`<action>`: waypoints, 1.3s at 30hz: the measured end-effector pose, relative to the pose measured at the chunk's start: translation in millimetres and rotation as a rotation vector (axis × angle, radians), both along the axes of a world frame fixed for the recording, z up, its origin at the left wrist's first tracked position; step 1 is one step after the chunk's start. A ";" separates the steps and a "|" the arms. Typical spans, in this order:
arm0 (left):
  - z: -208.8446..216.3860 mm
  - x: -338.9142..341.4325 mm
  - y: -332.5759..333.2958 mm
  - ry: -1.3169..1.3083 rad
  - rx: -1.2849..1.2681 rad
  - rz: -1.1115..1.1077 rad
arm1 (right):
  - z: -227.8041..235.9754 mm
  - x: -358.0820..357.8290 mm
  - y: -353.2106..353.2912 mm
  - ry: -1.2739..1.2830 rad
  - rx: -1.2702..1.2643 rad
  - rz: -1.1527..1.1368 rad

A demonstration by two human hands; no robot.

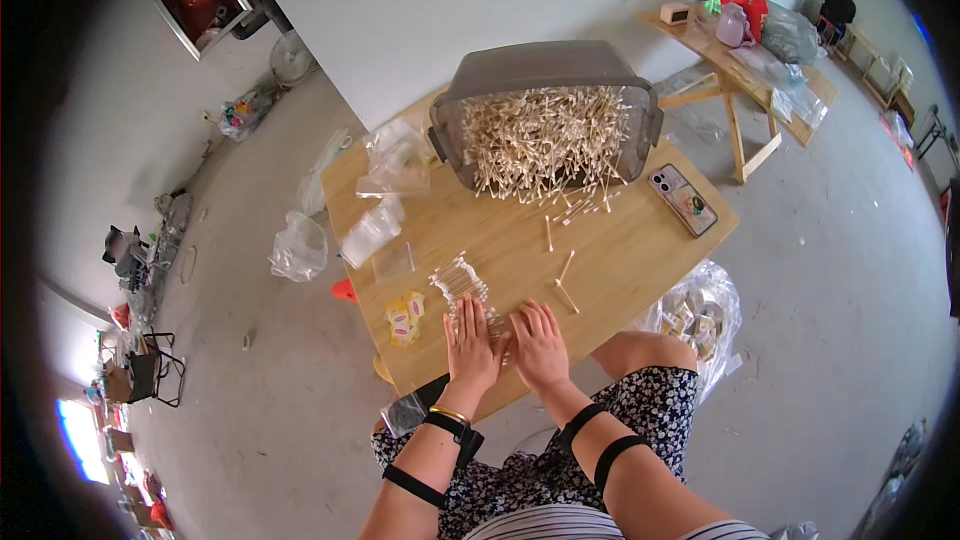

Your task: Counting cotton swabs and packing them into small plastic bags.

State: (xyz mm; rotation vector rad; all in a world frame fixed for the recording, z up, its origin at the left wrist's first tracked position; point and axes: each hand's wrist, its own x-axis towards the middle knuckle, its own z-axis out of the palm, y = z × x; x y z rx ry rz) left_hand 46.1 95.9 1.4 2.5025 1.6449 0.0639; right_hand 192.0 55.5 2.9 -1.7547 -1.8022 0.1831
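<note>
A row of cotton swabs (pixel 458 280) lies side by side on the wooden table (pixel 610 240). My left hand (pixel 473 345) rests flat over the near end of this row, its fingers stretched forward. Just to its right, my right hand (pixel 541 342) lies palm down with its fingers out. A few swab tips show between the two hands; what lies beneath the palms is hidden. Yellow and white printed slips (pixel 404 320) sit left of my left hand. Beyond my right hand are a few loose swabs (pixel 566 296).
A grey plastic bin (pixel 560 58), tipped toward me, spills a heap of swabs at the table's back. Clear bags (pixel 372 232) lie at the left, a phone (pixel 684 200) at the right. A filled clear bag (pixel 705 315) stands beside my knee. Another table (pixel 715 45) holds bags.
</note>
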 end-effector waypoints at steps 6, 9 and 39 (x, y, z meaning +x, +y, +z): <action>4.7 7.7 6.4 -0.039 -0.006 0.059 | -1.8 1.1 -1.5 0.030 -0.005 -0.003; 9.3 2.9 -3.0 -0.111 0.030 0.020 | -3.3 1.4 -3.2 0.007 -0.024 -0.003; 5.0 -1.7 -31.9 0.009 0.052 0.004 | -0.1 2.3 -0.6 -0.018 -0.023 0.008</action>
